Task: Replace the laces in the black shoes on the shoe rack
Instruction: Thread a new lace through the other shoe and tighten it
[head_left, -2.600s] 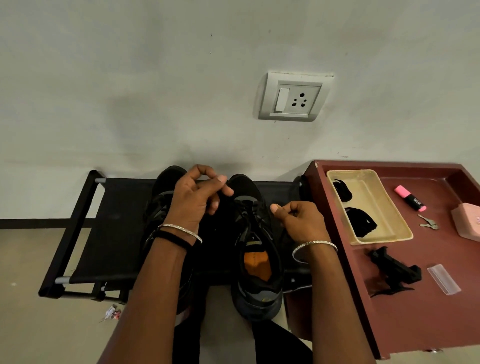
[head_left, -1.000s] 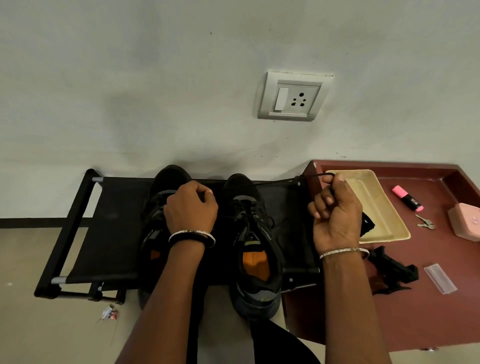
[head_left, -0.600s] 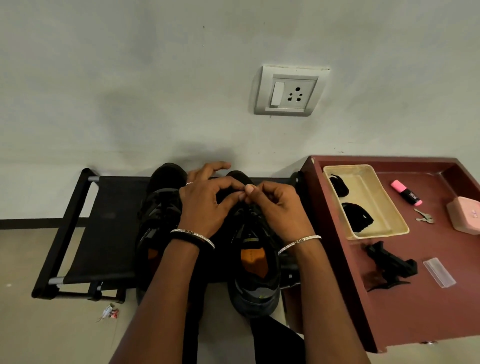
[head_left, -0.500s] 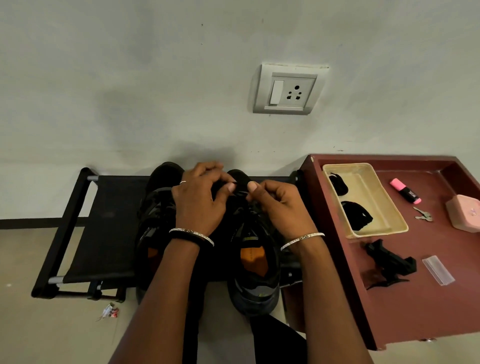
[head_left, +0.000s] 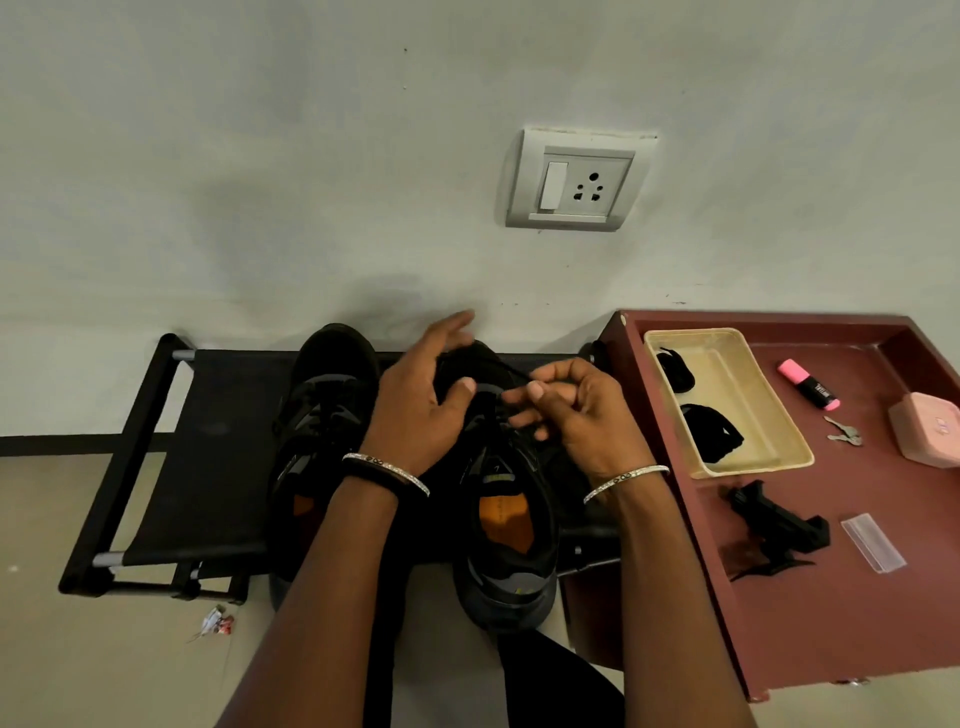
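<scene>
Both on rt shoe, rack's right end: my L hand spread, resting on toe; R hand pinching lace.

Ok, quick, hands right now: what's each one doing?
Left hand: open, fingers straight, thumb resting on the right-hand shoe.
Right hand: closed, pinching the black lace over that shoe.

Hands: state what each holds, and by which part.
Right hand pinches the lace above the shoe's eyelets; which part cannot be told. Left hand holds nothing; it touches the shoe.
</scene>
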